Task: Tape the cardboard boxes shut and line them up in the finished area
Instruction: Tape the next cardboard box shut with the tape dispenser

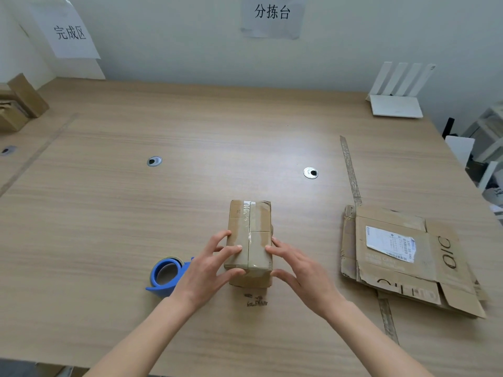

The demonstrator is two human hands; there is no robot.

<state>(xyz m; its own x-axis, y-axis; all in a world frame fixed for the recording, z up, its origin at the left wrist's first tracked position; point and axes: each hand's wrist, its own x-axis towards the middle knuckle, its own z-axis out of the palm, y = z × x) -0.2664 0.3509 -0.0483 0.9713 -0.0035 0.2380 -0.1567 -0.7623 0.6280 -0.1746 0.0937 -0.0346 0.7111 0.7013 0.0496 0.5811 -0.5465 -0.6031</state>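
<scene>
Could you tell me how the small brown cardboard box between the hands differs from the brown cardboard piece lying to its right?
The small brown cardboard box is assembled and stands as a closed block; the brown cardboard piece lies unfolded flat on the wooden table. The box has clear tape along its top seam; the flat piece carries a white shipping label and black lettering. The left hand and right hand touch the box; the flat piece lies untouched. Both are brown corrugated cardboard.
</scene>
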